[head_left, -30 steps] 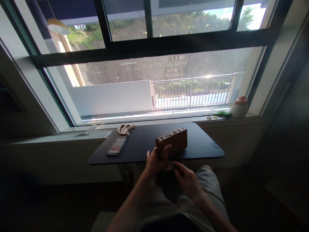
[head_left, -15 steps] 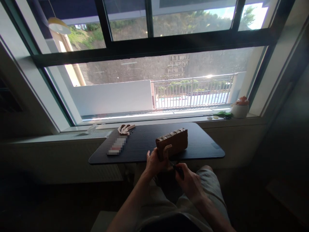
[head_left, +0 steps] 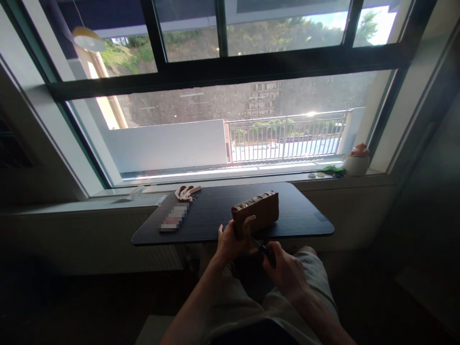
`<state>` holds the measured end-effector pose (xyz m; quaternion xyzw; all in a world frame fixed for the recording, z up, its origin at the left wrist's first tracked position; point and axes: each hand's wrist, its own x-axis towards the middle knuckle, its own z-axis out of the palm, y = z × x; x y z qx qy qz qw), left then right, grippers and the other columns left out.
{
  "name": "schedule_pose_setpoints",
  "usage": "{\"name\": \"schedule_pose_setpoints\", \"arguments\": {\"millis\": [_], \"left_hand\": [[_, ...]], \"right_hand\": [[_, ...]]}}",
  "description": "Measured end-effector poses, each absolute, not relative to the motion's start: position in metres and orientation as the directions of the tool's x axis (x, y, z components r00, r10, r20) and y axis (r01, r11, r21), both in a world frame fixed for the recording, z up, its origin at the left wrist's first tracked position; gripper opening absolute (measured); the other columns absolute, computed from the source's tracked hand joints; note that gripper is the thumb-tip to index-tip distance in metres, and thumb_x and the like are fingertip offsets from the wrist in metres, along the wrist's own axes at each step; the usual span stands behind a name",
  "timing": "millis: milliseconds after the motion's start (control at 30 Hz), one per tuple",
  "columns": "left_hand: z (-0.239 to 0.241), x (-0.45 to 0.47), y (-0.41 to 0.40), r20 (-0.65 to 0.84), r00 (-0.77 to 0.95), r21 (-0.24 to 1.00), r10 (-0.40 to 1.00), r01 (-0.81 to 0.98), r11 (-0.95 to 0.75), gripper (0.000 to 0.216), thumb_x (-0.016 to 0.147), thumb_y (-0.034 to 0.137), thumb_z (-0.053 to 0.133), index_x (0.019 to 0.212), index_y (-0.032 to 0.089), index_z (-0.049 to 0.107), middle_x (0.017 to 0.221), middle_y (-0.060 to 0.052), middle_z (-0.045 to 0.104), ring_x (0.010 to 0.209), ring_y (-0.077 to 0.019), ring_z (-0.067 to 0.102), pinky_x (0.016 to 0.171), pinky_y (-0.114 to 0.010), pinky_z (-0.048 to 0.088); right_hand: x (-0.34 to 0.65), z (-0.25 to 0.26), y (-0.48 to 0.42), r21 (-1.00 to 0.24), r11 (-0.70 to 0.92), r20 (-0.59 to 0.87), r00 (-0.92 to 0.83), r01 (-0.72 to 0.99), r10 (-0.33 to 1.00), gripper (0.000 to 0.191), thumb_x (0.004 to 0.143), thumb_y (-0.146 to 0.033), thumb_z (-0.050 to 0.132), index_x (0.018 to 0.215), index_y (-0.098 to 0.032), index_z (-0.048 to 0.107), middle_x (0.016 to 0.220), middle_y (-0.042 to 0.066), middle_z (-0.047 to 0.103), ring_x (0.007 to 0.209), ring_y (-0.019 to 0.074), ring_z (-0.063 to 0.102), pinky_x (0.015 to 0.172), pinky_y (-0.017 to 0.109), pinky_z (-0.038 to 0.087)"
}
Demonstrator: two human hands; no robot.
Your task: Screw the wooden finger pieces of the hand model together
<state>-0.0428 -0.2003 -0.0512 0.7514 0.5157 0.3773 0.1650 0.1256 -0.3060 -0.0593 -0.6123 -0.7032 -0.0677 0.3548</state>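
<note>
My left hand (head_left: 230,243) is closed around a small light-brown piece (head_left: 247,224) with a hooked top end; it looks like wood. Its lower part is hidden by my fingers and shadow. In my right hand (head_left: 285,266) is a black-handled tool (head_left: 268,252) with a thin metal shaft, perhaps a screwdriver. The shaft points up and left, its tip at or close to the held piece. Directly behind my left hand, a brown box-shaped block (head_left: 259,211) with a rough, pale top stands on the dark table (head_left: 215,213).
Several pale wooden pieces (head_left: 186,192) lie at the table's back left, small dark bits beside them. A blurred-out flat item (head_left: 174,218) lies nearer. Behind the table are a radiator cover (head_left: 143,201), the window and its sill, with a white pot (head_left: 356,164) at right.
My right hand and the black-handled tool have shifted very slightly, with the handle turned a little. My left hand and the piece it holds stay in place.
</note>
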Motion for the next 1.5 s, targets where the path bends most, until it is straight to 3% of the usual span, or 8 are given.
{"name": "schedule_pose_setpoints", "arguments": {"millis": [133,400,1500], "left_hand": [[-0.048,-0.042,-0.202,0.406,0.185,0.624,0.895,0.66,-0.419,0.043,0.067,0.037,0.066,0.102,0.023,0.047,0.094,-0.001,0.068,0.096,-0.0241,0.063,0.109,-0.051,0.018],[-0.046,-0.042,-0.205,0.418,0.186,0.623,0.889,0.653,-0.43,0.043,0.065,0.035,0.067,0.102,0.023,0.048,0.095,0.0,0.067,0.097,-0.0234,0.062,0.11,-0.05,0.018],[-0.047,-0.042,-0.205,0.397,0.178,0.631,0.9,0.659,-0.409,0.045,0.064,0.034,0.069,0.104,0.024,0.049,0.095,0.001,0.067,0.099,-0.0221,0.062,0.111,-0.046,0.017]], "right_hand": [[0.129,-0.06,-0.306,-0.258,0.437,0.698,-0.147,0.862,0.701,0.016,0.091,-0.018,0.039,0.103,-0.019,0.049,0.086,0.002,0.063,0.074,0.0141,0.063,0.065,0.025,0.044],[0.126,-0.061,-0.318,-0.29,0.504,0.73,-0.152,0.814,0.666,0.031,0.092,-0.018,0.04,0.122,-0.018,0.048,0.093,0.005,0.061,0.075,0.0131,0.061,0.066,0.025,0.047],[0.116,-0.077,-0.316,-0.351,0.477,0.704,-0.109,0.806,0.702,0.032,0.093,-0.023,0.038,0.12,-0.015,0.054,0.095,0.008,0.064,0.078,0.0148,0.064,0.068,0.026,0.051]]}}
